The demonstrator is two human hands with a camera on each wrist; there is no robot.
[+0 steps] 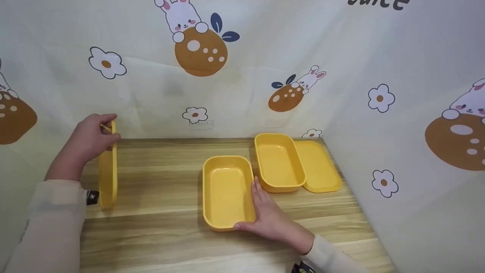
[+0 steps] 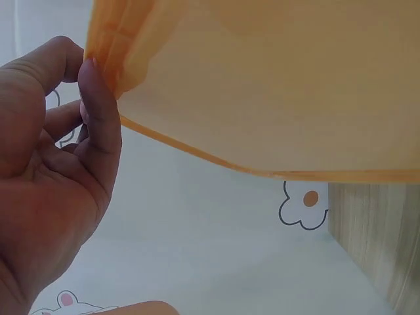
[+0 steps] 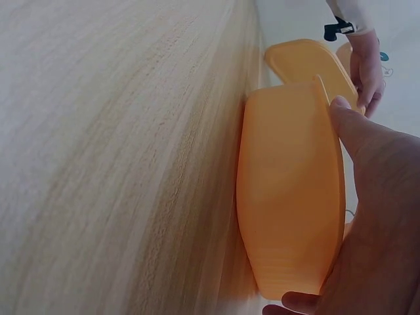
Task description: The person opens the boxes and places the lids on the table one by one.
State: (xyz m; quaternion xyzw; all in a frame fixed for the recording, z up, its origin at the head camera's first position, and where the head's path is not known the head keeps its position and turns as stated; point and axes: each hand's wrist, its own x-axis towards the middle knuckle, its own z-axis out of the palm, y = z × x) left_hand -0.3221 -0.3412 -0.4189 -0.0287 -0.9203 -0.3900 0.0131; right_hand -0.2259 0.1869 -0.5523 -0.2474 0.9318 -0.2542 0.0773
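On the left, my left hand pinches the upper end of a yellow lid, which stands on edge, seen nearly edge-on from the head. In the left wrist view, thumb and fingers meet at the corner of this lid. An uncovered yellow box with rounded corners sits mid-table, nothing inside. My right hand grips its near right corner, thumb at the near rim and fingers along the right wall. The right wrist view has the thumb on the rim of the box, with fingertips round the other side.
A second open yellow box stands just beyond my right fingers. Its right side overlaps another yellow lid lying flat on the wooden table. Printed cloth walls off the back and right side.
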